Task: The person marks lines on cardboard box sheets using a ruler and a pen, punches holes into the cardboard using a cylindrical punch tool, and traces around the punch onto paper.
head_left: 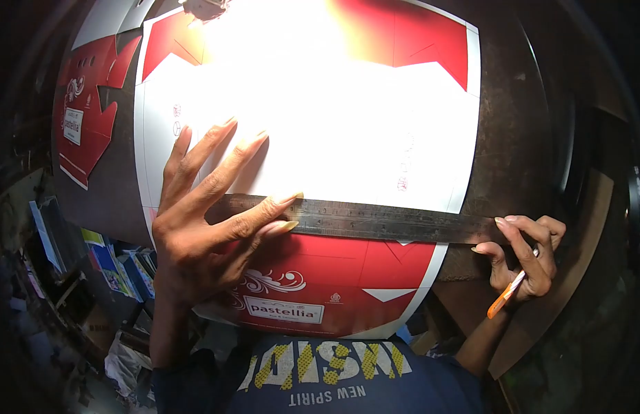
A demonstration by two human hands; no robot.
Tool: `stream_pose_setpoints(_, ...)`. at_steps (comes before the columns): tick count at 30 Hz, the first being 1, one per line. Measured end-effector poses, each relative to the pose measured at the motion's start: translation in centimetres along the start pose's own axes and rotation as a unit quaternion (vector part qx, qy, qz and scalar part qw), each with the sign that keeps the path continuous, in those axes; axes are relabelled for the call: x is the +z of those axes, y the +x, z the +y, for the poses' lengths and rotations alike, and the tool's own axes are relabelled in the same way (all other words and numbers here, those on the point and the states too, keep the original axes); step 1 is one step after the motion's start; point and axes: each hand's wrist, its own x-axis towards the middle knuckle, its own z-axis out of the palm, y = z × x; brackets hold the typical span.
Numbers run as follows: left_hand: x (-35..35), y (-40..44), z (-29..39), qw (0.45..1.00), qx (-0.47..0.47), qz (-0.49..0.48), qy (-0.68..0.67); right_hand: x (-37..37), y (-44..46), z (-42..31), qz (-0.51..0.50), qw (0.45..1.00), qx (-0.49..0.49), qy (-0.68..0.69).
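Note:
A steel ruler [375, 219] lies across a large red and white printed cardboard sheet [320, 259] marked "pastellia". My left hand [210, 214] is spread over the sheet's left part, its thumb and index finger pressing on the ruler. At the ruler's right end, past the sheet's edge, my right hand [530, 255] has its fingertips close around the metal, seemingly touching it. Tucked in that same hand is a slim orange-and-white pen-like tool [506, 297], pointing down and left; its exact kind is unclear.
A cut red carton piece [89, 114] lies left of the sheet on the dark tabletop [506, 138]. Bright glare washes out the sheet's upper middle. Books [116, 265] stand on shelving below left. A curved brown board [575, 276] is at the right.

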Motion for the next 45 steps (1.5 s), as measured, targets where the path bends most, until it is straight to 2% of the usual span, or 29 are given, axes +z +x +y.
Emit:
stream_pose_setpoints(18,0.0,0.2,0.5,1.0,-0.004,-0.014,0.011,-0.1,0.0,0.3,0.004,1.0,0.005,0.007)
stream_pose_setpoints(21,0.0,0.2,0.5,1.0,-0.004,-0.018,0.01,-0.3,0.3,0.2,-0.006,1.0,-0.019,0.015)
stream_pose_setpoints(23,0.1,0.0,0.3,1.0,0.0,-0.016,0.018,-0.8,0.4,0.1,0.051,0.99,0.045,0.12)
stream_pose_setpoints(26,0.2,0.0,0.4,1.0,-0.002,-0.001,0.009,-2.0,1.3,-0.6,0.129,0.923,0.167,0.322)
stream_pose_setpoints(30,0.1,0.2,0.7,1.0,-0.009,-0.006,0.007,1.5,6.5,-4.6,-0.045,0.816,0.152,0.556)
stream_pose_setpoints(32,0.1,0.3,0.6,1.0,-0.015,-0.003,0.003,4.0,7.8,-6.0,-0.098,0.771,0.159,0.609)
stream_pose_setpoints(34,0.2,0.3,0.6,1.0,-0.025,-0.002,-0.006,4.9,8.7,-8.6,-0.077,0.768,0.24,0.589)
stream_pose_setpoints(36,0.1,0.4,0.6,0.999,-0.022,0.005,-0.022,6.1,9.4,-9.1,-0.061,0.793,0.244,0.556)
stream_pose_setpoints(39,0.1,0.4,0.7,1.0,-0.019,0.011,-0.021,6.6,9.5,-9.2,-0.061,0.822,0.213,0.526)
stream_pose_setpoints(43,0.3,0.4,0.8,0.999,-0.021,0.014,-0.027,8.0,8.8,-9.1,-0.008,0.808,0.18,0.561)
stream_pose_setpoints(45,0.3,0.3,0.8,0.999,-0.021,0.016,-0.023,8.0,8.8,-9.0,-0.015,0.811,0.181,0.556)
